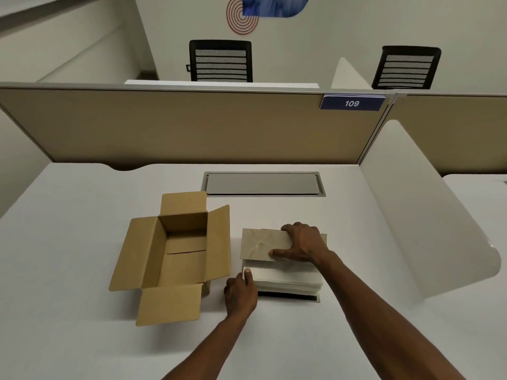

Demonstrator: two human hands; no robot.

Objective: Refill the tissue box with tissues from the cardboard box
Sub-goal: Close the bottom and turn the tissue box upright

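An open brown cardboard box (pixel 175 256) lies on the white desk with its flaps spread and its inside looking bare. To its right is a stack of white tissues (pixel 288 278) sitting in the dark tissue box base (pixel 290 297). A beige marbled lid (pixel 263 244) rests tilted on top of the stack. My right hand (pixel 301 242) grips the lid's right end, thumb on its near edge. My left hand (pixel 241 292) presses against the left end of the tissue stack, thumb on its top corner.
A grey cable hatch (pixel 263 183) is set into the desk (pixel 82 215) behind the boxes. A tan partition (pixel 192 127) with a "109" sign closes the back. A white curved divider (pixel 428 215) bounds the right side. Two black chairs stand beyond the partition.
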